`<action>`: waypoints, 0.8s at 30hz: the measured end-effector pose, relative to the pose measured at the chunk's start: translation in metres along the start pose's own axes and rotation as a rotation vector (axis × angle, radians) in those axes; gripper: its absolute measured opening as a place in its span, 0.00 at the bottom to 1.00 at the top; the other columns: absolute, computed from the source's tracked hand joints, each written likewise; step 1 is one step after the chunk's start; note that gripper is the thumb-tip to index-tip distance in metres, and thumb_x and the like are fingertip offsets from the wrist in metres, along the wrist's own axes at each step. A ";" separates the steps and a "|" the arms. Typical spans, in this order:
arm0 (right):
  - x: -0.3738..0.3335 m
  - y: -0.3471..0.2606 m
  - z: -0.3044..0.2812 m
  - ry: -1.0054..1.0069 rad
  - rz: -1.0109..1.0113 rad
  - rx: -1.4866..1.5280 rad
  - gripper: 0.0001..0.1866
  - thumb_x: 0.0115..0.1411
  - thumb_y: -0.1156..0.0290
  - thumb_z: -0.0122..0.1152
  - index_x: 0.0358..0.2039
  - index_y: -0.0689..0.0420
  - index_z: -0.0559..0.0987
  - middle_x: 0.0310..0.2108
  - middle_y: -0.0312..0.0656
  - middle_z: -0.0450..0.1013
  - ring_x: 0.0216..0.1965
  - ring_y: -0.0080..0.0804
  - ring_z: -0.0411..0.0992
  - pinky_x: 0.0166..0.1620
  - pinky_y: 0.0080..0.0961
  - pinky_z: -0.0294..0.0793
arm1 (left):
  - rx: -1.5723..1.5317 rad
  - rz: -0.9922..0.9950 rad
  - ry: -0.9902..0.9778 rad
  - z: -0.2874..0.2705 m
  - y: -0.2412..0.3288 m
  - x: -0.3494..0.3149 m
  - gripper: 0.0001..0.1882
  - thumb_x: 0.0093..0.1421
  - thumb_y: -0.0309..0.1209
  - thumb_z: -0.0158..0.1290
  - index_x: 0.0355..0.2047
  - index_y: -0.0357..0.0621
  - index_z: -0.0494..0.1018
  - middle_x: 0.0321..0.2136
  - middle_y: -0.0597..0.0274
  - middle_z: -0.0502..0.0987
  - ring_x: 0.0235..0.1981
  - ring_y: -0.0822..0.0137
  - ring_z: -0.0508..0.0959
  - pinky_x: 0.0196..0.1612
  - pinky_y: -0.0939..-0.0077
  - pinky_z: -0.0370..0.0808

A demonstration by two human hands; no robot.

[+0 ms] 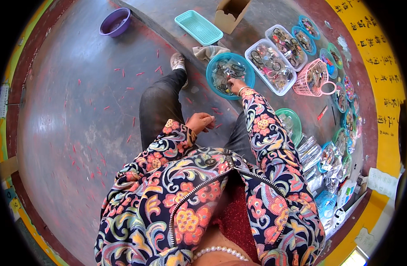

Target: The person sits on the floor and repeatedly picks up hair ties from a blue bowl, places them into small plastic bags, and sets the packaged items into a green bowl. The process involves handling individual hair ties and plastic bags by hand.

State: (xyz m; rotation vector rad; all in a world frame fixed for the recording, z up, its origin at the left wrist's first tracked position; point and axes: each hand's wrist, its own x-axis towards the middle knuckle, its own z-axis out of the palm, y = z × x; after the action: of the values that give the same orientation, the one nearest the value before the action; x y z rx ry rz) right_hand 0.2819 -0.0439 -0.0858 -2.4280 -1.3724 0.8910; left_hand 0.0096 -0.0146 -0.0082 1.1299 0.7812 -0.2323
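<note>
My right hand (237, 85) reaches over the near rim of a round blue basin (249, 87). Its fingers are closed at the basin's contents, and what they pinch is too small to make out. Inside lie small clear-wrapped items (225, 71) with dark looped pieces among them. Over my lap hangs my left hand (201, 123), its fingers loosely bent and pointing right, with nothing seen in them. It is apart from the basin.
Two white bins (274, 84) of packets and a pink basket (306, 76) stand right of the basin. A green basin (292, 119) and silvery packets (310, 153) lie nearer. Beyond are a teal basket (199, 27), cardboard box (230, 17) and purple basin (116, 22). Red bits litter the floor.
</note>
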 end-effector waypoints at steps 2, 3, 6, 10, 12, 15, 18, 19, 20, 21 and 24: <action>0.003 0.002 -0.001 -0.002 0.041 -0.052 0.15 0.42 0.76 0.51 0.34 0.53 0.75 0.34 0.48 0.71 0.38 0.43 0.69 0.41 0.31 0.67 | -0.001 -0.004 -0.008 0.001 0.001 -0.001 0.16 0.56 0.40 0.45 0.34 0.38 0.70 0.27 0.59 0.75 0.29 0.68 0.75 0.27 0.79 0.70; 0.003 0.001 -0.001 -0.004 0.061 -0.079 0.14 0.41 0.76 0.52 0.32 0.52 0.76 0.34 0.48 0.71 0.39 0.43 0.69 0.42 0.31 0.67 | 0.003 -0.006 -0.007 0.002 0.001 -0.002 0.17 0.56 0.40 0.45 0.34 0.38 0.70 0.27 0.59 0.75 0.29 0.68 0.75 0.27 0.79 0.70; -0.003 -0.010 -0.009 0.195 0.158 -0.065 0.11 0.41 0.76 0.52 0.27 0.52 0.77 0.30 0.47 0.72 0.35 0.42 0.70 0.39 0.31 0.69 | 0.011 0.000 -0.003 0.001 0.001 -0.002 0.16 0.56 0.40 0.45 0.34 0.38 0.70 0.27 0.59 0.75 0.29 0.68 0.75 0.27 0.78 0.70; -0.018 -0.024 -0.027 0.253 0.178 0.028 0.11 0.45 0.74 0.50 0.31 0.53 0.77 0.32 0.47 0.72 0.35 0.42 0.70 0.39 0.30 0.68 | 0.017 0.005 0.006 -0.002 -0.004 0.000 0.16 0.56 0.40 0.45 0.33 0.38 0.70 0.27 0.59 0.75 0.29 0.68 0.75 0.27 0.78 0.70; -0.023 -0.015 -0.030 0.316 0.175 0.054 0.11 0.46 0.73 0.48 0.31 0.53 0.77 0.33 0.47 0.72 0.35 0.42 0.70 0.38 0.30 0.68 | 0.029 0.009 -0.009 0.000 -0.002 0.003 0.16 0.56 0.40 0.44 0.33 0.38 0.71 0.27 0.59 0.75 0.29 0.68 0.75 0.27 0.78 0.70; -0.032 -0.018 -0.036 0.278 0.114 0.291 0.14 0.46 0.76 0.51 0.36 0.59 0.74 0.29 0.43 0.73 0.30 0.34 0.72 0.34 0.24 0.70 | 0.000 0.019 -0.005 -0.003 -0.002 0.006 0.16 0.55 0.40 0.45 0.34 0.38 0.70 0.27 0.59 0.75 0.29 0.68 0.75 0.26 0.78 0.70; -0.063 -0.050 -0.046 0.081 0.114 0.815 0.20 0.45 0.80 0.54 0.42 0.66 0.69 0.25 0.36 0.69 0.27 0.22 0.70 0.31 0.16 0.70 | -0.097 0.047 0.036 -0.011 -0.002 0.007 0.17 0.54 0.40 0.48 0.36 0.38 0.70 0.28 0.59 0.74 0.30 0.68 0.75 0.26 0.78 0.70; -0.079 -0.054 -0.043 0.073 0.121 0.940 0.20 0.45 0.80 0.54 0.41 0.66 0.69 0.26 0.36 0.69 0.26 0.23 0.70 0.31 0.16 0.70 | -0.133 0.071 0.048 -0.009 0.002 0.005 0.18 0.53 0.40 0.49 0.37 0.38 0.69 0.29 0.59 0.74 0.31 0.68 0.74 0.27 0.78 0.70; -0.091 -0.057 -0.038 0.063 0.128 1.068 0.19 0.45 0.80 0.54 0.41 0.65 0.69 0.26 0.36 0.70 0.26 0.23 0.70 0.30 0.16 0.70 | -0.168 0.091 0.062 -0.007 0.007 0.003 0.19 0.53 0.40 0.50 0.38 0.38 0.69 0.30 0.59 0.74 0.32 0.68 0.74 0.27 0.78 0.70; -0.104 -0.061 -0.032 0.048 0.136 1.199 0.19 0.45 0.80 0.54 0.41 0.65 0.69 0.26 0.36 0.70 0.25 0.23 0.70 0.30 0.16 0.69 | -0.219 0.105 0.047 -0.007 0.010 0.000 0.19 0.52 0.40 0.51 0.39 0.38 0.68 0.31 0.59 0.74 0.33 0.68 0.74 0.27 0.78 0.69; -0.143 -0.080 -0.012 0.063 0.175 1.294 0.19 0.45 0.80 0.56 0.41 0.64 0.68 0.26 0.35 0.69 0.24 0.22 0.70 0.28 0.14 0.68 | -0.336 0.130 -0.027 -0.008 0.013 -0.002 0.20 0.51 0.38 0.53 0.40 0.38 0.67 0.32 0.60 0.73 0.34 0.68 0.74 0.28 0.80 0.69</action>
State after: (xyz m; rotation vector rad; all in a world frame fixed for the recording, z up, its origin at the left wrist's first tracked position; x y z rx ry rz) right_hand 0.1785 -0.1184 0.0171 -1.4958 -0.2765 1.1862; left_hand 0.0118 -0.0029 0.0009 0.8533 0.6896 -0.0051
